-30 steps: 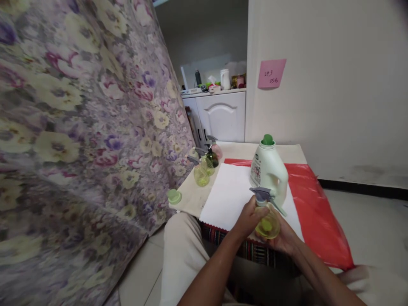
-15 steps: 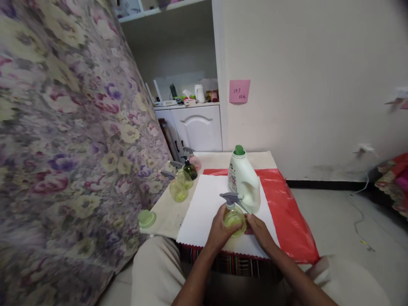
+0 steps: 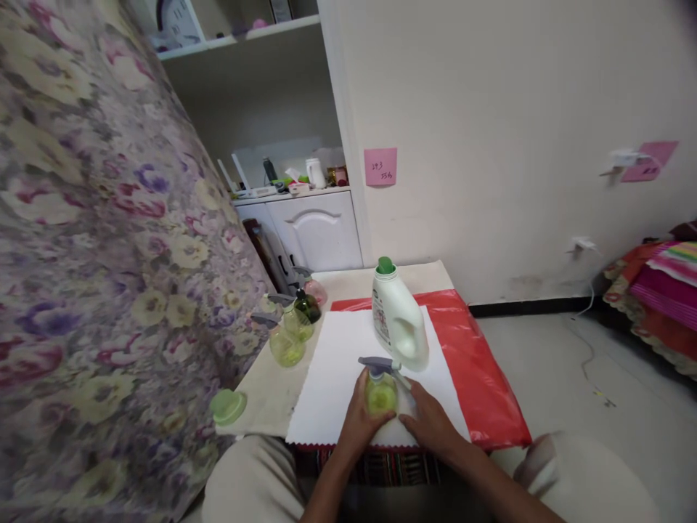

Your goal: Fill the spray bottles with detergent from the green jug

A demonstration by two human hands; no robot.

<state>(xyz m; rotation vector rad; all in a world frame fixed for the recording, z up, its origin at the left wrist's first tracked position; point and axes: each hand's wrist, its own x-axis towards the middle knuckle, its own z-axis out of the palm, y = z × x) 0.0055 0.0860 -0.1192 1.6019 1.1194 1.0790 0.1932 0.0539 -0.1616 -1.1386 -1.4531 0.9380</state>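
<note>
A clear yellowish spray bottle (image 3: 382, 398) with a grey trigger head (image 3: 377, 363) stands upright over the white sheet, near the table's front edge. My left hand (image 3: 360, 420) is wrapped round its left side, thumb across the lower front. On the other side, my right hand (image 3: 433, 420) has its thumb and fingers apart; its fingertips lie close to the trigger, and whether they touch is unclear. Behind the bottle stands a big pale green detergent jug (image 3: 400, 319) with a green cap (image 3: 385, 265).
Along the table's left side stand two yellowish spray bottles (image 3: 286, 347), a dark green pump bottle (image 3: 308, 306) and a pink spray bottle (image 3: 316, 292). A round green lid (image 3: 229, 407) lies at the front left corner. Red plastic (image 3: 454, 341) shows right of the white sheet (image 3: 332, 370).
The view has tilted and turned slightly right. My right hand's fingers have moved up beside the trigger, with the thumb lower and apart. My left hand keeps its hold on the spray bottle.
</note>
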